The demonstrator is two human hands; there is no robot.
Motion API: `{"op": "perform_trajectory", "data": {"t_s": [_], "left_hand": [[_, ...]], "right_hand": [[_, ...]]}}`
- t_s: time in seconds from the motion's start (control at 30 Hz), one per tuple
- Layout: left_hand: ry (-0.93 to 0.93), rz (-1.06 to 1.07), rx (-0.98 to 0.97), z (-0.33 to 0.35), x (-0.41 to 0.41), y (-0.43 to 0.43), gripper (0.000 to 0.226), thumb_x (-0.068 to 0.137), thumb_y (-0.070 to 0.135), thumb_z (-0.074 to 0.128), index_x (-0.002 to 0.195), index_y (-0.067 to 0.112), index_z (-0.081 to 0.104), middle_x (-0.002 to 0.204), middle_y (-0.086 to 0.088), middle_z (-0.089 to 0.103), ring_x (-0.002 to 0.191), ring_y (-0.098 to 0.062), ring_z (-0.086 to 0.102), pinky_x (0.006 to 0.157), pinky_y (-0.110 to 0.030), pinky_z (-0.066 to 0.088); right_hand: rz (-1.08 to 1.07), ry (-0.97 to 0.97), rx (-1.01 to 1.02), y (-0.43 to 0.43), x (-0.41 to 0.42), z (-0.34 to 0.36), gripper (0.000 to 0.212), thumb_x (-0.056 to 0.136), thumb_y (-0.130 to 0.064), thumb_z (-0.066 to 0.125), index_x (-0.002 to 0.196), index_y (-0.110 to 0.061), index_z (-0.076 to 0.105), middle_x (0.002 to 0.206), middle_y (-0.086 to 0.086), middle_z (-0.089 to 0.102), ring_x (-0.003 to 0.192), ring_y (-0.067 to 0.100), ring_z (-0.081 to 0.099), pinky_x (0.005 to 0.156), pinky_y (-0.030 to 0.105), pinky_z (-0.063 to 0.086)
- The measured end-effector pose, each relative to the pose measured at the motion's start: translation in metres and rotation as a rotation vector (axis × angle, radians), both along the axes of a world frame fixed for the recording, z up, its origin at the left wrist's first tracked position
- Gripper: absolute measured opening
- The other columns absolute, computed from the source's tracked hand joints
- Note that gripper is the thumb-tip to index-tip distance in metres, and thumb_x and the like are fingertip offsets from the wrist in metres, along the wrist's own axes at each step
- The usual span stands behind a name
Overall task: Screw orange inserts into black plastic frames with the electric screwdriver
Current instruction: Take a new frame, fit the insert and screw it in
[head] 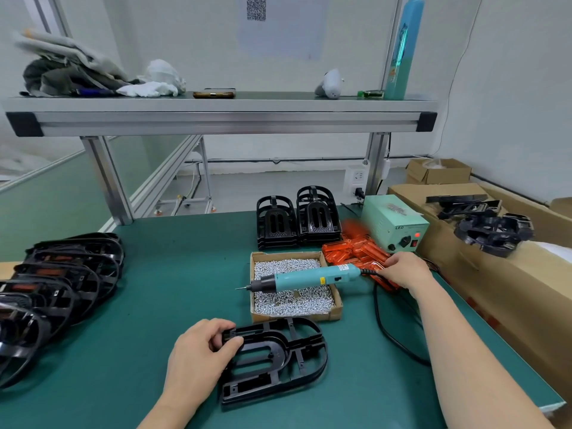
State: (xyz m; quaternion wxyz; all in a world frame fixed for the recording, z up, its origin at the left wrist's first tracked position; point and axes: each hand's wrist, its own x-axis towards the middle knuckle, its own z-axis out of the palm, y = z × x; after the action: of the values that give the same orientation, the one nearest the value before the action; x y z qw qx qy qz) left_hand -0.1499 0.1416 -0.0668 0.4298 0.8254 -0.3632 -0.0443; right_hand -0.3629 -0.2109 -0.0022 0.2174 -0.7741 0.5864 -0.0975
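A black oval plastic frame [278,360] is laid flat on the green mat [185,274] just in front of the shallow cardboard tray of silver screws [294,305]. Its left end is gripped by the left hand [198,357], with thumb and fingers curled round the edge. A teal electric screwdriver [309,278] is laid across the tray, its bit pointed left. The right hand [405,270] is stretched to the pile of translucent orange inserts [356,252] just right of the tray; whether one is pinched cannot be told. Two stacks of black frames [297,224] are stood behind the tray.
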Motion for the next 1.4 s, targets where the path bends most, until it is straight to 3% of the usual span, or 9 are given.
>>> {"op": "perform_trajectory", "data": {"t_s": [0.1,0.2,0.33,0.57,0.67,0.77,0.93,1.1,1.4], "left_hand": [[0.01,-0.001,-0.002,0.0,0.0,0.0,0.019,0.076,0.033,0.083,0.08,0.044,0.068,0.077,0.016,0.059,0.074,-0.005,0.057,0.065,-0.027,0.045],[0.0,-0.005,-0.002,0.0,0.0,0.001,0.018,0.076,0.033,0.082,0.08,0.044,0.068,0.076,0.016,0.059,0.074,-0.004,0.057,0.065,-0.026,0.045],[0.008,-0.002,-0.008,0.001,-0.001,0.001,0.019,0.076,0.034,0.082,0.079,0.045,0.067,0.075,0.016,0.059,0.074,-0.005,0.057,0.065,-0.027,0.045],[0.011,-0.002,-0.007,0.003,-0.002,0.001,0.018,0.077,0.032,0.082,0.08,0.044,0.068,0.077,0.015,0.059,0.075,-0.006,0.057,0.067,-0.028,0.047],[0.019,-0.002,-0.021,0.005,-0.004,0.001,0.017,0.077,0.034,0.082,0.08,0.044,0.069,0.078,0.015,0.06,0.074,-0.006,0.057,0.068,-0.03,0.048],[0.033,0.0,-0.04,0.006,-0.005,0.002,0.016,0.079,0.035,0.08,0.084,0.045,0.069,0.078,0.016,0.06,0.073,-0.005,0.057,0.069,-0.029,0.048],[0.079,0.001,-0.096,0.008,-0.008,0.003,0.023,0.079,0.031,0.08,0.092,0.046,0.068,0.069,0.011,0.06,0.068,-0.008,0.054,0.066,-0.026,0.045],[0.134,0.009,-0.162,0.009,-0.008,0.003,0.019,0.08,0.024,0.082,0.087,0.04,0.072,0.064,-0.001,0.063,0.055,-0.007,0.051,0.062,-0.018,0.044],[0.146,-0.039,-0.274,0.012,-0.011,0.005,0.026,0.08,0.024,0.082,0.094,0.044,0.073,0.057,0.006,0.054,0.054,-0.005,0.044,0.061,-0.014,0.041]], "right_hand": [[-0.016,0.02,0.009,0.0,0.001,0.0,0.021,0.08,-0.038,0.079,0.085,-0.018,0.078,0.088,0.002,0.072,0.075,0.018,0.061,0.063,0.027,0.045],[-0.016,0.027,-0.009,0.0,0.004,0.002,0.009,0.085,-0.028,0.076,0.079,-0.02,0.076,0.088,0.002,0.067,0.08,0.022,0.058,0.07,0.027,0.044],[-0.047,-0.05,-0.023,0.004,0.003,-0.003,0.026,0.087,-0.019,0.075,0.063,-0.025,0.064,0.081,-0.001,0.065,0.08,0.021,0.057,0.072,0.03,0.043],[-0.131,-0.385,0.032,0.008,-0.002,-0.002,0.019,0.082,-0.014,0.081,0.078,-0.019,0.063,0.095,0.006,0.067,0.09,0.026,0.061,0.083,0.04,0.052],[-0.153,-0.499,-0.02,0.01,-0.003,0.004,0.015,0.086,-0.016,0.076,0.087,-0.016,0.061,0.094,0.007,0.066,0.078,0.026,0.062,0.073,0.04,0.053],[-0.124,-0.6,-0.133,0.02,0.002,0.018,0.013,0.09,-0.02,0.072,0.088,-0.021,0.059,0.089,0.0,0.064,0.087,0.025,0.063,0.083,0.047,0.055],[0.035,-0.798,-0.122,0.066,0.021,0.037,0.008,0.094,-0.019,0.069,0.09,-0.025,0.065,0.089,-0.003,0.068,0.084,0.014,0.063,0.073,0.031,0.048],[0.233,-0.978,0.174,0.126,0.045,0.036,0.002,0.095,-0.01,0.066,0.095,-0.011,0.068,0.083,0.008,0.071,0.051,0.011,0.062,0.041,0.014,0.039],[0.405,-0.957,0.314,0.181,0.081,-0.003,0.008,0.093,-0.011,0.068,0.087,-0.016,0.066,0.077,0.0,0.07,0.054,0.017,0.062,0.048,0.017,0.043]]}}
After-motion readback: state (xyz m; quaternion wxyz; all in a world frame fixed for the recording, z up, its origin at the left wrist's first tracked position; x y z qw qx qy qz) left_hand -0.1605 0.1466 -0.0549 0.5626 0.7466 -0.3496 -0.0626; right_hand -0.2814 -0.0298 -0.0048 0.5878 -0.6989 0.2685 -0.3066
